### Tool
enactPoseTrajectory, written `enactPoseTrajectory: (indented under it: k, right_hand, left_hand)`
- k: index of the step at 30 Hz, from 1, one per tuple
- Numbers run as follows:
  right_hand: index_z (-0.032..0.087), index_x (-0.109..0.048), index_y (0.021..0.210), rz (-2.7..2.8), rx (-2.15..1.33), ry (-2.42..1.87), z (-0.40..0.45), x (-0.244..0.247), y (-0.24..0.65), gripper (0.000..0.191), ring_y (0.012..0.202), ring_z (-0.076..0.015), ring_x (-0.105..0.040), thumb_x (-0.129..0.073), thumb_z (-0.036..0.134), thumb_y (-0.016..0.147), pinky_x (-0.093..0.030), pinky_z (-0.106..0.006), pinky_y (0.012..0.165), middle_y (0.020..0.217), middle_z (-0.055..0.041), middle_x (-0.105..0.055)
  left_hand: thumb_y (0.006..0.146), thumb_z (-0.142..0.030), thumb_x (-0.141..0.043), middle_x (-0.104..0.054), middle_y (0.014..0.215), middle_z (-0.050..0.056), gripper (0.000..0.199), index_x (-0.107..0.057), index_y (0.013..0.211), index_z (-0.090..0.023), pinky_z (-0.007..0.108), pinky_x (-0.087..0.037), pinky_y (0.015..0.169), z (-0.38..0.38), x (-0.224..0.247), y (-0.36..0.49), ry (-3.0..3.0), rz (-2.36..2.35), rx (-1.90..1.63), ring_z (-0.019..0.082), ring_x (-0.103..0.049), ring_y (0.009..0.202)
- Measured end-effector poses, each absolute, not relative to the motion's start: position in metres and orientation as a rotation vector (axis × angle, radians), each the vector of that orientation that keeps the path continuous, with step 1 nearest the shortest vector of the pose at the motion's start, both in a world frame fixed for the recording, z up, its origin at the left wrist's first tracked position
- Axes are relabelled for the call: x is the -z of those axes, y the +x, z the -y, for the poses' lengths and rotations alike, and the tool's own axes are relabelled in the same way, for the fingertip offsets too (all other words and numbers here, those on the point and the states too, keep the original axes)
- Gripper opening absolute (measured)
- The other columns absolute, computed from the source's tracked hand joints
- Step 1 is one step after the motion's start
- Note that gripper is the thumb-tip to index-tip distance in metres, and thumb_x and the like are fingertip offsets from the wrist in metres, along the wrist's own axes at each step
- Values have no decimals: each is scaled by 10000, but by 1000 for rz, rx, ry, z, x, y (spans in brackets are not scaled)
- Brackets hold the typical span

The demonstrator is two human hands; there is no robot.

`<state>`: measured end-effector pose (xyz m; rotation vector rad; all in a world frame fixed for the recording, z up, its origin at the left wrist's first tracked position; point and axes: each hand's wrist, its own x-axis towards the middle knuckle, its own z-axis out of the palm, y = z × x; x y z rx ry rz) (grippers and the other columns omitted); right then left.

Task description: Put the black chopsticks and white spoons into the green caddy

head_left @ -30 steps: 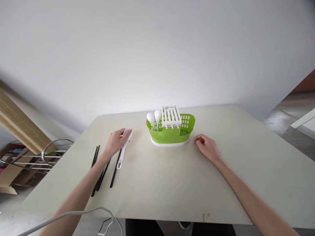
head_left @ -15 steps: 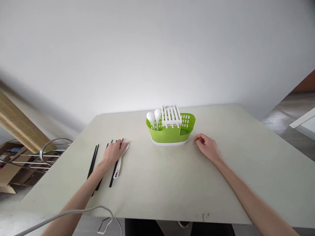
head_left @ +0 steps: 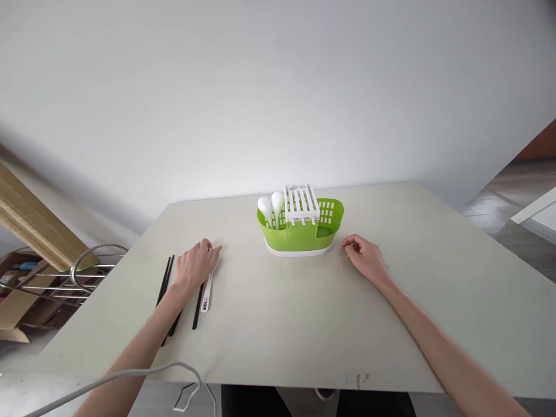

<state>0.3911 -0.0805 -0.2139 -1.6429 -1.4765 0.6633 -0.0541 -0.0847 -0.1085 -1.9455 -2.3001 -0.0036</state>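
Observation:
My left hand (head_left: 196, 263) is over the left part of the table, its fingers bent round the bowl end of a white spoon (head_left: 207, 292), whose handle points toward me. Black chopsticks (head_left: 197, 307) lie under and beside this hand, with another pair (head_left: 165, 278) further left. My right hand (head_left: 362, 255) rests on the table with curled fingers, just right of a green basket (head_left: 299, 237); whether anything is between its fingertips is too small to tell. Two white spoons (head_left: 264, 207) stand in the basket's left compartment, and a white slatted rack (head_left: 302, 202) sits across its middle.
The pale table (head_left: 282, 330) reaches back to a wall. A grey cable (head_left: 165, 368) crosses the front left edge. Off the left side are a metal rack (head_left: 91, 275), a cardboard box (head_left: 17, 307) and a bamboo roll (head_left: 39, 220).
My left hand has shifted slightly left, and its fingers now cover the spoon's bowl, which showed before. The spoon has moved slightly. My right hand is almost unchanged.

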Motion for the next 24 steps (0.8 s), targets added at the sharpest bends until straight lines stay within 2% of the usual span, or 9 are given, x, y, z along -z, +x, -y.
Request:
enactPoseTrajectory:
  k: [2, 5, 8, 10, 13, 16, 20, 24]
  right_hand:
    - [245, -695, 850, 1480, -663, -1643, 80, 214, 391, 224, 659, -193, -617, -503, 340, 785, -450, -325, 694, 772, -16, -729]
    - [243, -696, 848, 1480, -661, -1646, 81, 213, 391, 227, 653, -194, -617, -503, 342, 780, -449, -325, 689, 770, -20, -730]
    - [242, -695, 852, 1477, -663, -1648, 81, 212, 391, 231, 655, -195, -621, -499, 341, 783, -450, -326, 690, 774, -22, -733]
    - [243, -694, 855, 1478, -668, -1648, 81, 213, 391, 228, 661, -196, -624, -497, 336, 786, -450, -325, 689, 784, -22, -738]
    - [246, -691, 854, 1479, -676, -1645, 80, 214, 392, 214, 677, -192, -634, -500, 319, 791, -454, -321, 698, 818, -19, -752]
    - [250, -691, 854, 1477, -681, -1648, 80, 214, 392, 204, 675, -189, -633, -503, 307, 799, -454, -319, 701, 806, -10, -748]
    - [253, -691, 856, 1479, -689, -1645, 79, 215, 393, 202, 667, -190, -630, -503, 307, 806, -452, -317, 689, 782, -5, -739]
    - [253, -693, 859, 1480, -688, -1645, 79, 215, 393, 201, 670, -192, -632, -506, 302, 805, -446, -316, 683, 787, -6, -743]
  left_hand:
    - [1041, -561, -358, -722, 1122, 144, 470, -593, 1219, -195, 397, -494, 769, 81, 104, -45, -2020, 2229, 239, 314, -704, 919]
    - [1037, -562, -415, -689, 1092, 117, 434, -576, 1218, -202, 374, -511, 810, 72, 97, -21, -2223, 2033, 707, 259, -678, 943]
    - [1026, -546, -480, -663, 1184, 121, 400, -549, 1226, -205, 380, -519, 916, 60, 86, 12, -2368, 1846, 1119, 247, -653, 1093]
    - [1020, -527, -510, -647, 1283, 134, 393, -525, 1253, -210, 399, -507, 985, 51, 80, 33, -2421, 1790, 1275, 248, -631, 1185]
    - [987, -524, -575, -618, 1383, 156, 474, -478, 1330, -212, 430, -482, 1050, 38, 73, 57, -2477, 1864, 1331, 269, -589, 1293]
    - [922, -511, -668, -633, 1372, 162, 615, -430, 1401, -209, 441, -474, 1069, 24, 71, 69, -2551, 2002, 1271, 287, -577, 1323]
    - [842, -492, -750, -698, 1283, 130, 740, -400, 1439, -231, 436, -522, 992, 4, 72, 74, -2614, 2138, 1216, 284, -670, 1165]
    - [817, -495, -770, -745, 1228, 109, 705, -460, 1397, -240, 432, -547, 930, -7, 73, 78, -2556, 2199, 1268, 269, -708, 1046]
